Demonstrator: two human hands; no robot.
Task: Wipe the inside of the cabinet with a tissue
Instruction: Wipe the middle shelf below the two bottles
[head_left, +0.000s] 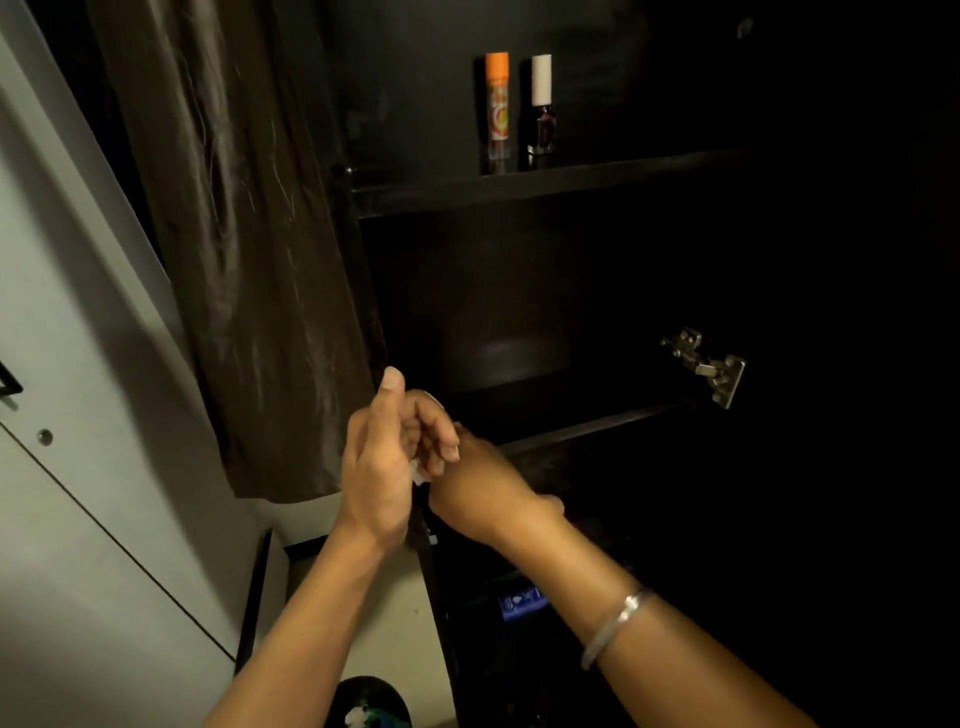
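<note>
Tissue (418, 474), a small white crumpled scrap, is seen pinched between the left hand (379, 467) and the right hand (488, 483), both grips closed around it, in front of the cabinet (519, 312). Little of it shows. It could be dropped or torn during the handover. The two bottles (519, 111) on the upper shelf (519, 182) might be toppled by a careless sweep.

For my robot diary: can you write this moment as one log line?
hands: left hand and right hand together | tissue: pinched between them | cabinet: open | wiping: not started
</note>
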